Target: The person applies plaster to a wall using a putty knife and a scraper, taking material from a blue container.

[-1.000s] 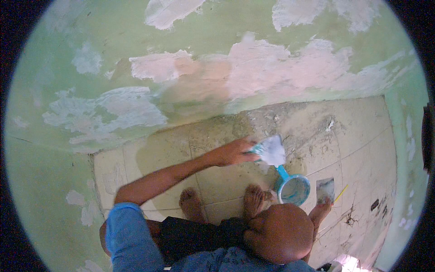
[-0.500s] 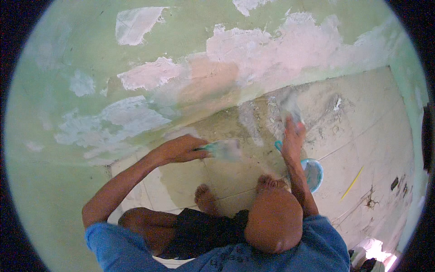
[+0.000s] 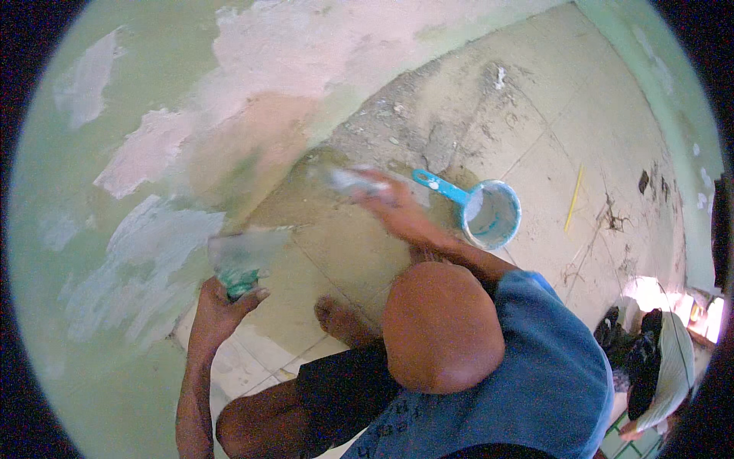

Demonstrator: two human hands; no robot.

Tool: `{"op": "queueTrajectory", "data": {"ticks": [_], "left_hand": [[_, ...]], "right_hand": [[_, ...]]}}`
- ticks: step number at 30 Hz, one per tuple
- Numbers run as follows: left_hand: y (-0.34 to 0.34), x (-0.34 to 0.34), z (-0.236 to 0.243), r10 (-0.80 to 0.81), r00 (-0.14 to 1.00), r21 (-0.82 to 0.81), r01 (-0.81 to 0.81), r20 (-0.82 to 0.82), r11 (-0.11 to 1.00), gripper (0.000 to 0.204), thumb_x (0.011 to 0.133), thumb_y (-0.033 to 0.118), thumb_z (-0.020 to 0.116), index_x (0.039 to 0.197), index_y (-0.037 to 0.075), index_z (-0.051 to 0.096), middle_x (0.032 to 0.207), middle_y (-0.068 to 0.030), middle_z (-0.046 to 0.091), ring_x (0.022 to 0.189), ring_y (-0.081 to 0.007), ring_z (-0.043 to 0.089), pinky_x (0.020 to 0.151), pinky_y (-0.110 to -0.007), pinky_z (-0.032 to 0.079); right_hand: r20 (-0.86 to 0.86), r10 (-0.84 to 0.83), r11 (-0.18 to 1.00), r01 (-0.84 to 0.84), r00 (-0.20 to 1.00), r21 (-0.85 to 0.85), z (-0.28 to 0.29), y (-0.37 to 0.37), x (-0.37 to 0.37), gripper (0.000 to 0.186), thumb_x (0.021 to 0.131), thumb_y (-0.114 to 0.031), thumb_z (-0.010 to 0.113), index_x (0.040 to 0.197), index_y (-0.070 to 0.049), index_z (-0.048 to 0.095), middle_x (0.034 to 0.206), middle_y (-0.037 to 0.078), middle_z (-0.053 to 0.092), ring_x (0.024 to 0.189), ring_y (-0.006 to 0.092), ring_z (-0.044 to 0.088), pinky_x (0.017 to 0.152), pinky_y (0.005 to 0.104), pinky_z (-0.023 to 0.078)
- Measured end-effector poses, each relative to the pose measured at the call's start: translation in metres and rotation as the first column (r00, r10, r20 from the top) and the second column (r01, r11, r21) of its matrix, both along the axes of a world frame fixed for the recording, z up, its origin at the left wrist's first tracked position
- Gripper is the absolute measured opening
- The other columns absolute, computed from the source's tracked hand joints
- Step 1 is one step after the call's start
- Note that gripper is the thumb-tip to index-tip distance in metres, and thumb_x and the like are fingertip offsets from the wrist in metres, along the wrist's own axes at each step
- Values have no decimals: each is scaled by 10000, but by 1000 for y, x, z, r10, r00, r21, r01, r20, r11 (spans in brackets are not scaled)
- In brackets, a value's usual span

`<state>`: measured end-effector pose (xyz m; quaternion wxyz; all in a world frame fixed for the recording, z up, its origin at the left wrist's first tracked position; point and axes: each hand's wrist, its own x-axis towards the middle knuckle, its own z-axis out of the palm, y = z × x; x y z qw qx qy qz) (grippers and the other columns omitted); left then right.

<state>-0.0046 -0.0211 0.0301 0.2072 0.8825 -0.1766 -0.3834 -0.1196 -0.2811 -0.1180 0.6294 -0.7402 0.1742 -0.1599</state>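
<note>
I squat on a tiled floor (image 3: 535,161) in front of a green wall (image 3: 115,229) with pink and white patches. My left hand (image 3: 218,310) grips a wide flat scraper (image 3: 245,256) with a teal handle, its blade held against the foot of the wall. My right hand (image 3: 394,210) reaches forward with a smaller, blurred putty knife (image 3: 344,181), close to the wall's base. A blue handled scoop (image 3: 489,214) with pale paste inside stands on the floor just right of my right forearm.
Grit and plaster crumbs (image 3: 428,122) lie along the foot of the wall. A thin yellow stick (image 3: 573,199) lies on the tiles beyond the scoop. Dark cloth and a white bundle (image 3: 657,359) sit at the right edge, near a bright doorway.
My left hand has swung left and lower with the scraper. My right hand has left the scoop and moved left toward the wall base. The view has turned right.
</note>
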Motion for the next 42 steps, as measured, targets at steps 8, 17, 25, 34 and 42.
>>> {"op": "queueTrajectory", "data": {"ticks": [8, 17, 25, 34, 42], "left_hand": [[-132, -15, -117, -312, 931, -483, 188, -189, 855, 402, 788, 304, 656, 1076, 37, 574, 913, -57, 623, 810, -158, 552, 759, -315, 446], [-243, -99, -203, 4, 712, -620, -613, -702, 490, 242, 784, 171, 668, 983, 39, 632, 792, -7, 628, 685, -105, 570, 618, -259, 464], [-169, -70, -127, 356, 827, -565, -559, -436, 606, 216, 772, 189, 677, 929, 45, 638, 785, -23, 635, 656, -104, 576, 527, -253, 458], [-195, -107, -74, 592, 701, -543, -699, -397, 465, 288, 774, 260, 692, 988, 75, 639, 796, -14, 631, 611, -99, 554, 558, -251, 469], [-215, -120, -38, 641, 626, -430, -777, -445, 460, 356, 785, 262, 675, 1070, 60, 611, 982, -42, 641, 881, -134, 595, 696, -293, 487]], "right_hand": [[-105, -675, 734, 652, 730, -190, -21, -150, -223, 225, 876, -124, 448, 1034, -9, 559, 1021, 107, 575, 924, 219, 545, 834, 374, 436], [-215, -558, 686, 591, 801, 423, -38, -137, -248, 273, 837, -151, 510, 1079, -24, 530, 1070, 111, 563, 970, 245, 545, 866, 399, 423], [-149, -303, 656, 319, 941, 684, 26, -156, -138, 225, 845, -188, 555, 935, 18, 562, 897, 76, 580, 817, 181, 562, 639, 308, 477], [-157, 183, 563, 28, 971, 826, -32, -255, -53, 200, 840, -182, 570, 996, -64, 526, 900, 59, 568, 772, 186, 542, 702, 358, 464], [-199, 397, 378, 38, 896, 925, -39, -279, -5, 288, 835, -151, 532, 1093, -23, 515, 1131, 116, 566, 1034, 267, 541, 897, 445, 424]]}}
